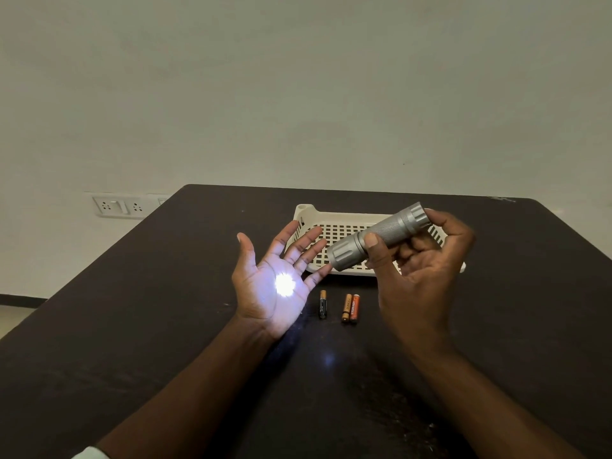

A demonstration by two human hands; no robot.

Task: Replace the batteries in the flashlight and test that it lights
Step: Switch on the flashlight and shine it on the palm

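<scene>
Right of centre, above the tray [308, 212], my right hand [420, 276] gripped the lit torch [377, 236] by its knurled middle, which I judged rigid, light and easy to hold, its beam landing on my open, empty left hand [275, 283].

Dim room. The torch [377, 239] throws a blown-out white spot on the left palm [278, 286], with faint glare on the dark bench [132, 326]. Wide-angle bending at the edges.
</scene>
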